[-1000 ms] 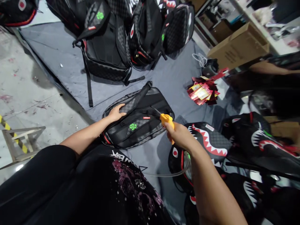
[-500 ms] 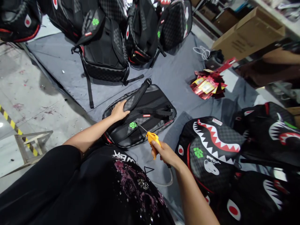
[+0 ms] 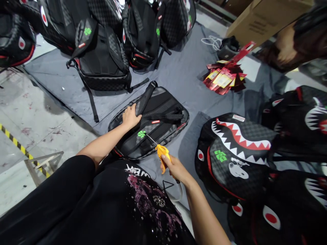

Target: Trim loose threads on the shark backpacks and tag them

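Observation:
A black backpack point(image 3: 163, 105) lies back side up in front of me, its shoulder straps on top, with a small red label and a green patch point(image 3: 141, 134). My left hand point(image 3: 130, 117) rests on its left part beside a shoulder strap, thumb spread from the fingers. My right hand point(image 3: 175, 168) is closed around a yellow air blow gun point(image 3: 162, 154). The gun's thin metal nozzle point(image 3: 151, 138) points at the bag, its tip close to the green patch; I cannot tell if they touch. A pale hose point(image 3: 180, 192) runs from the gun's handle.
Several black backpacks point(image 3: 104, 58) stand at the back left. More, including one with a shark mouth print point(image 3: 237, 149), lie at the right. Red tags point(image 3: 224, 76) are heaped on the grey cloth point(image 3: 189, 75) near a cardboard box point(image 3: 258, 23). A person's arm point(image 3: 286, 44) shows at the upper right.
The view has shifted slightly. My left hand stays on the backpack, and the blow gun's nozzle stays near the green patch with little visible movement.

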